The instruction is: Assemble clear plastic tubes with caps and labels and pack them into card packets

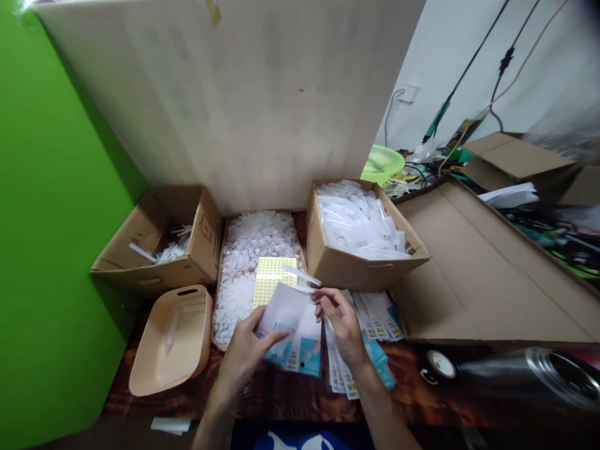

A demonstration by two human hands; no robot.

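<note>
In front of me my left hand [253, 344] is closed on a clear plastic packaging bag [290, 331] with a blue printed lower part, its thumb lying across the front. At the bag's upper right edge my right hand [340, 322] is closed in a pinch. A slim white plastic strip [302, 274] sticks out leftward from its fingertips, above the bag's mouth. Whether these fingers also touch the bag's edge, I cannot tell. Under and beside the right forearm lie several printed bags [344, 375], fanned out, with more bags [377, 315] behind them.
A yellow sticker sheet [267, 281] lies on a shallow tray of small clear pieces [239, 269]. Cardboard boxes stand left [154, 275] and right [365, 269], both holding white plastic pieces. A beige bin [201, 350] sits at left; a dark metallic flask [506, 375] lies at right.
</note>
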